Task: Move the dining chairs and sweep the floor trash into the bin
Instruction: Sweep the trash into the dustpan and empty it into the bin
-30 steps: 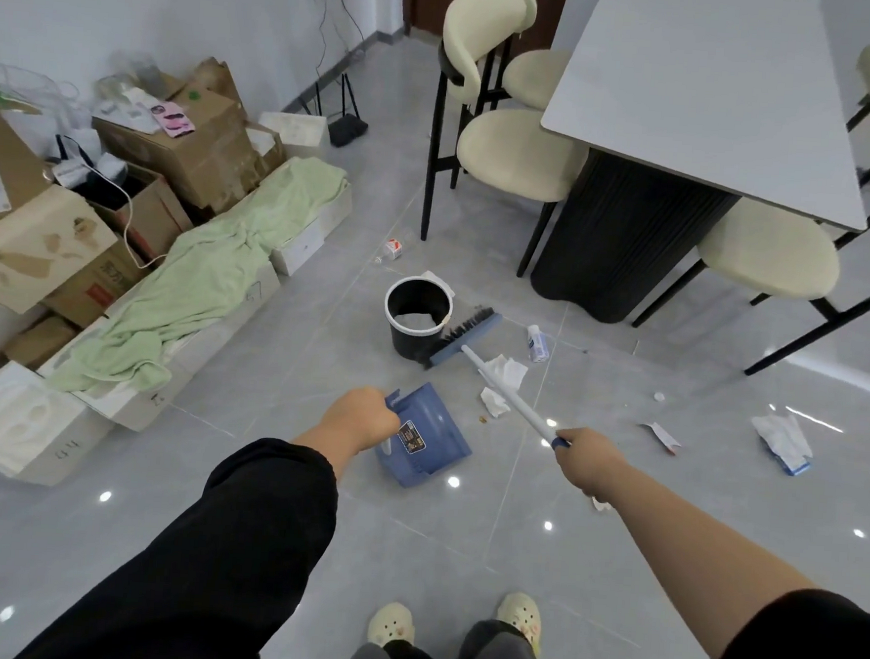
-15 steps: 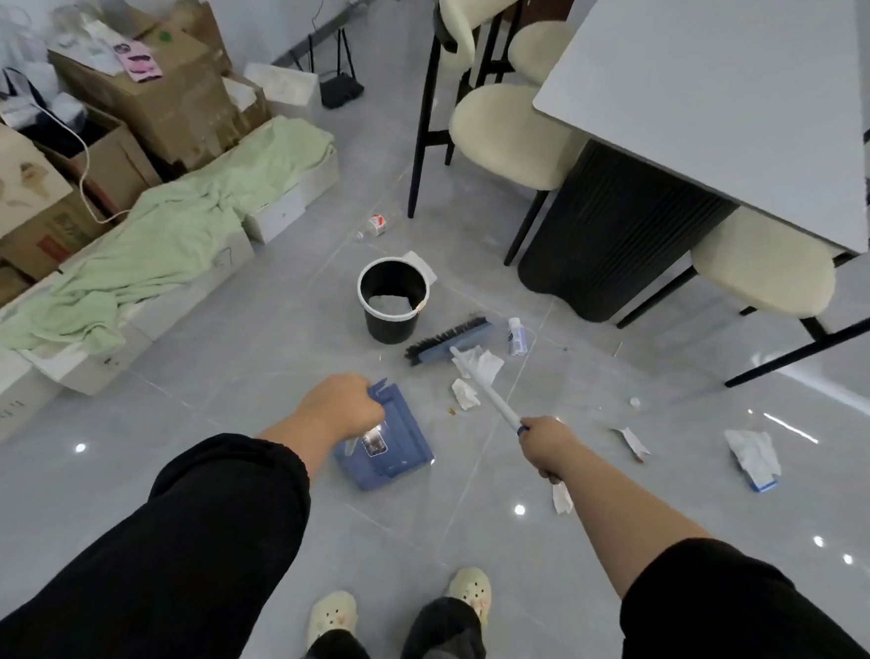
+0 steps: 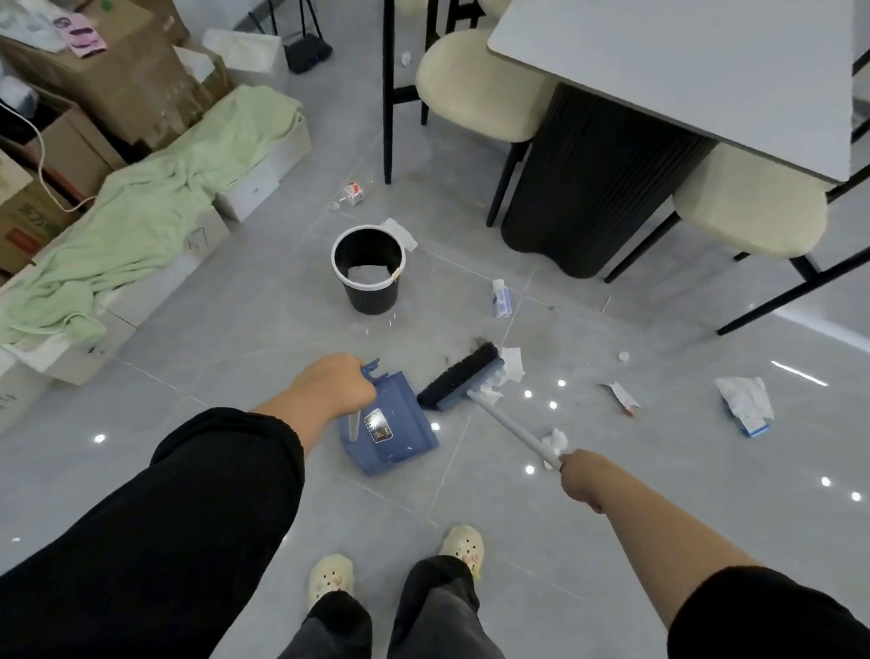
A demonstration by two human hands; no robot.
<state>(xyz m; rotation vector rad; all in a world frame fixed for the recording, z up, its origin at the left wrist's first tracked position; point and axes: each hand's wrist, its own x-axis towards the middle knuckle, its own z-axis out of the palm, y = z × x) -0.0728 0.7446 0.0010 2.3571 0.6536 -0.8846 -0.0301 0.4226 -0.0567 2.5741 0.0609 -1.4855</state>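
My left hand [image 3: 334, 384] grips the handle of a blue dustpan [image 3: 390, 429] resting on the grey floor. My right hand [image 3: 585, 476] grips the white handle of a broom [image 3: 463, 377], whose black bristles lie just right of the pan, against crumpled white tissue [image 3: 510, 365]. A black bin [image 3: 367, 268] with paper inside stands beyond the pan. Scattered trash includes a small bottle [image 3: 499, 297], a wrapper [image 3: 621, 396], a tissue packet [image 3: 744, 402] and a small carton [image 3: 352, 195]. Cream dining chairs [image 3: 473, 90] sit tucked at the grey table [image 3: 673, 63].
Cardboard boxes [image 3: 106, 69] and white boxes draped with a green cloth [image 3: 141, 226] line the left wall. The table's black pedestal [image 3: 597, 186] and chair legs stand beyond the bin. A black router [image 3: 305, 52] sits on the floor at the back. My feet are below the pan.
The broom head has been drawn back from beside the bin toward the dustpan, dragging tissue with it. The view has tipped downward and shifted closer.
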